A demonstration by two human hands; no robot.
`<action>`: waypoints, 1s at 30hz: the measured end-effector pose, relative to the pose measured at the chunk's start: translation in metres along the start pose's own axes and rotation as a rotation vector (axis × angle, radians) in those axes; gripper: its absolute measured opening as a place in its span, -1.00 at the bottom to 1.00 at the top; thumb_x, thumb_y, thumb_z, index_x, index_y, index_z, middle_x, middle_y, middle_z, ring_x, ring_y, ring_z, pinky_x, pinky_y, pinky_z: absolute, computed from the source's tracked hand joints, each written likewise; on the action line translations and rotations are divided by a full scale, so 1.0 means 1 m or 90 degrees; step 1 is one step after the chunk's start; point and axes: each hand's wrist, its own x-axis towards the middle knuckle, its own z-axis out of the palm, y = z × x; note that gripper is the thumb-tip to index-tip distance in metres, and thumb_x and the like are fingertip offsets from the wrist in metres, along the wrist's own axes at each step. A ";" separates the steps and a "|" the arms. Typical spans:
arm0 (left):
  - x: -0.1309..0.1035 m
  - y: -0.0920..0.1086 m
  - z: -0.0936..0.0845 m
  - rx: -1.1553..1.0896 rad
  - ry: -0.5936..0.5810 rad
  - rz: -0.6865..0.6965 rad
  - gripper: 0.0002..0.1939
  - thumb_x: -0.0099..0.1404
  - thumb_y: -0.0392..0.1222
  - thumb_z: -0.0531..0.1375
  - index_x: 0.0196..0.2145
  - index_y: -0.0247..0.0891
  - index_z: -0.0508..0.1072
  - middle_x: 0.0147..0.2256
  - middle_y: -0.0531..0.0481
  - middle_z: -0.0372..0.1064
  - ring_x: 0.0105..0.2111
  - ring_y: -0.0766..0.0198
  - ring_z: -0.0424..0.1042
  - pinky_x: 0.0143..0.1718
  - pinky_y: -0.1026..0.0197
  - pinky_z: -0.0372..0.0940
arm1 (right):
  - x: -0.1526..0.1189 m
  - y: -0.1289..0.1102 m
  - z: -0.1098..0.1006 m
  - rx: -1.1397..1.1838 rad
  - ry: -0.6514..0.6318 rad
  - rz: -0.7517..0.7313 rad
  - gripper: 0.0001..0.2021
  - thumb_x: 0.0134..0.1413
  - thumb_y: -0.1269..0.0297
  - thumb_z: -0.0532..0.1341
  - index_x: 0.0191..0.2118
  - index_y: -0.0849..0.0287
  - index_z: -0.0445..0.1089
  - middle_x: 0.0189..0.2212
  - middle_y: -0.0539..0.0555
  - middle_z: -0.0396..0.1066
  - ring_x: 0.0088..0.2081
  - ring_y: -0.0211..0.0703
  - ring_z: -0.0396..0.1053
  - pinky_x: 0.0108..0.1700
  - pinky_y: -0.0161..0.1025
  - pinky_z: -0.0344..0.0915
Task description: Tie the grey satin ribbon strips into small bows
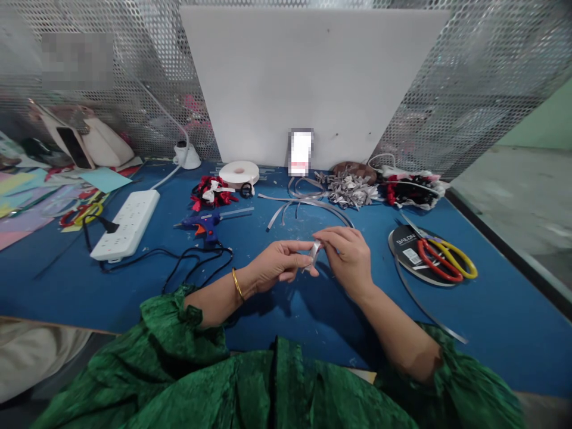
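Note:
A short piece of silver-grey ribbon [314,251] is pinched between my two hands above the blue tabletop. My left hand [283,261], with a gold bangle at its wrist, grips the ribbon's left side between thumb and fingers. From the other side, the fingertips of my right hand [349,256] close on its upper end. How the ribbon is folded is too small to tell. Just beyond my hands lie loose grey ribbon strips [308,205], with a pile of cut grey ribbon pieces [353,189] behind them.
On the left are a blue glue gun [201,222], a white power strip [127,225] and a black cord. A white ribbon roll [239,174] and red-black bows [210,193] stand behind. Right, red-and-yellow scissors [447,259] rest on a black ribbon spool [409,250]. A phone [301,154] leans on the white board.

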 end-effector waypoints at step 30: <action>0.010 0.003 -0.011 -0.082 0.219 0.138 -0.39 0.09 -0.13 0.36 0.10 -0.31 0.40 -0.39 -0.06 0.52 -0.77 0.64 -0.02 -0.72 0.40 -0.10 | -0.009 -0.019 0.010 0.252 -0.223 0.034 -0.83 0.24 0.36 0.10 -0.16 0.07 0.44 -0.27 0.01 0.54 -0.19 -0.18 0.48 -0.12 -0.26 0.31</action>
